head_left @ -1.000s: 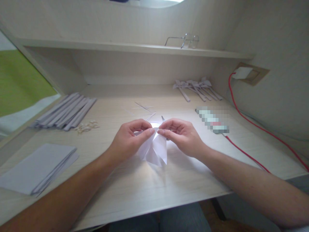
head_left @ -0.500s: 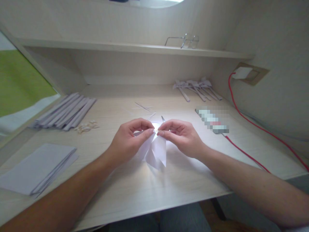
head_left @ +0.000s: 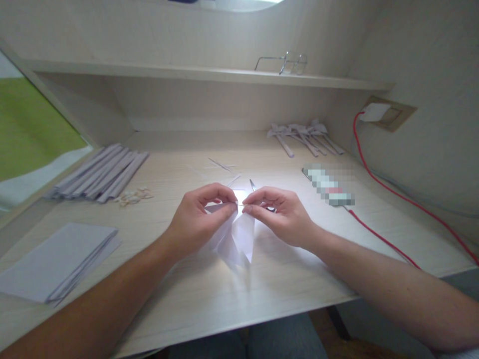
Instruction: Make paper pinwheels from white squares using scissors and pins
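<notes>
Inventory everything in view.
Held paper: one, white, centre
Rolls: several, greyish, left
Bits: several, cream, left
Folded sheets: stack, white, left
Slivers: several, pale, centre
Tool: one, silver, centre
Topped sticks: several, greyish, right
Device: one, pixelated, right
Cable: two stretches, red, right
Plug: one, white, right
Light: one, white, top
Rack: one, silver, shelf
Desk: one, pale, below
Fabric: some, green, white, left
Legs: two, bluish, bottom
Left hand, right hand: two, bare, centre
Arms: two, bare, front

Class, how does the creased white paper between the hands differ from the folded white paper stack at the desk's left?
The creased white paper is held up between the left hand and right hand; the folded white paper stack lies on the pale wood-grain desk. The creased paper hangs in angled flaps with a pointed end; the stack is flat, with straight edges. Both look plain white.
</notes>
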A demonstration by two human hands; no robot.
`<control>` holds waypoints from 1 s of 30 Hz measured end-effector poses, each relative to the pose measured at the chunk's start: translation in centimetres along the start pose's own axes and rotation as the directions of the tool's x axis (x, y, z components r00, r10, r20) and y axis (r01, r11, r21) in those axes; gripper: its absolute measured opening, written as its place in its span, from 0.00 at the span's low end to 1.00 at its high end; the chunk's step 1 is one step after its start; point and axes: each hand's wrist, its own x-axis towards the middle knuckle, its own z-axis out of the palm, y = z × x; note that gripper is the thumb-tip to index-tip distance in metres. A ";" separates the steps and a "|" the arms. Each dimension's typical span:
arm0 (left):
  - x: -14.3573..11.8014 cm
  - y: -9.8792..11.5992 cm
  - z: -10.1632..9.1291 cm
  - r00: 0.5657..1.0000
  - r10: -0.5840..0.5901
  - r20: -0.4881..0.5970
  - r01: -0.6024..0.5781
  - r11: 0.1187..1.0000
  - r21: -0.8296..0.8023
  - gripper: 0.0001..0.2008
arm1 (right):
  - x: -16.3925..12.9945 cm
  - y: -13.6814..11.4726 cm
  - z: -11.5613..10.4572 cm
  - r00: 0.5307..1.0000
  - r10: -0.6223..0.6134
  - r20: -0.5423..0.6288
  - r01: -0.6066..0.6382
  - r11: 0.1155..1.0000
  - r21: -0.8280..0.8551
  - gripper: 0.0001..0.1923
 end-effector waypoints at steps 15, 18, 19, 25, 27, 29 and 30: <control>-0.1 0.3 0.1 0.998 0.070 -0.006 -0.067 0.978 0.196 0.02 | -0.4 0.2 0.2 0.993 -0.104 -0.057 0.094 0.984 -0.148 0.04; -0.2 0.2 0.2 0.997 0.080 -0.002 -0.078 0.978 0.194 0.02 | -0.5 0.3 0.2 0.989 -0.133 -0.059 0.122 0.979 -0.166 0.05; -0.2 0.3 0.2 0.996 0.084 0.002 -0.083 0.978 0.192 0.02 | -0.6 0.4 0.2 0.988 -0.140 -0.060 0.128 0.977 -0.168 0.04; -0.4 0.6 0.2 0.995 0.093 0.025 -0.096 0.980 0.173 0.02 | -0.4 0.3 0.3 0.994 -0.109 -0.025 0.107 0.991 -0.080 0.03; -0.4 0.6 0.2 0.995 0.099 0.029 -0.102 0.979 0.178 0.02 | -0.3 0.1 0.3 0.997 -0.083 -0.007 0.083 0.996 -0.029 0.03; -0.4 0.6 0.1 0.992 0.124 0.019 -0.126 0.972 0.199 0.02 | -0.1 0.0 0.3 0.998 -0.058 0.007 0.058 0.998 0.015 0.04; -0.3 0.5 0.1 0.989 0.148 0.011 -0.147 0.965 0.215 0.02 | -0.1 0.0 0.3 0.999 -0.048 0.015 0.048 0.998 0.034 0.04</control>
